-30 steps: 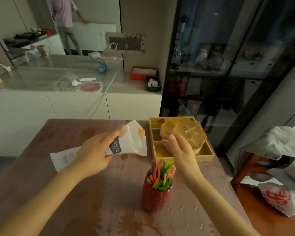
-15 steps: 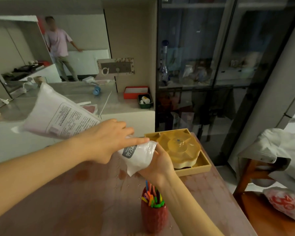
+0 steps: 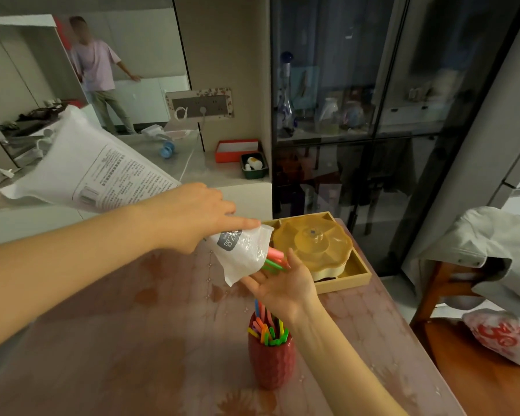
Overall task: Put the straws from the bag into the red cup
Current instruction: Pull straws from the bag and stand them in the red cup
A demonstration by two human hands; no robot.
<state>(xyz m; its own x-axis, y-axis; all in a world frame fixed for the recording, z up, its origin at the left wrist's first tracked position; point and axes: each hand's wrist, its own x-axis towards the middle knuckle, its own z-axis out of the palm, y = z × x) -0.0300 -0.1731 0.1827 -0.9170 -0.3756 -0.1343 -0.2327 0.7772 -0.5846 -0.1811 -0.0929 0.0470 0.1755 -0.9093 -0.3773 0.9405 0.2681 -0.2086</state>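
Observation:
My left hand (image 3: pixel 189 217) grips the white plastic bag (image 3: pixel 102 172) around its middle and holds it tilted, mouth down to the right. Pink and green straws (image 3: pixel 275 259) stick out of the bag's mouth. My right hand (image 3: pixel 282 283) is cupped palm up just under that mouth, fingers apart, with the straw tips over its palm. The red textured cup (image 3: pixel 272 364) stands on the table below my right wrist, holding several coloured straws (image 3: pixel 267 331).
A yellow sectioned tray with a domed lid (image 3: pixel 315 244) sits at the table's far right corner (image 3: pixel 354 277). A chair with a grey jacket (image 3: pixel 478 253) and a red-printed bag (image 3: pixel 505 340) is to the right. A person (image 3: pixel 98 70) shows in the mirror behind the counter.
The bag has been lifted off the table and tipped mouth down. My right hand turned palm up and opened beneath it, and straws have slid out of the bag's mouth.

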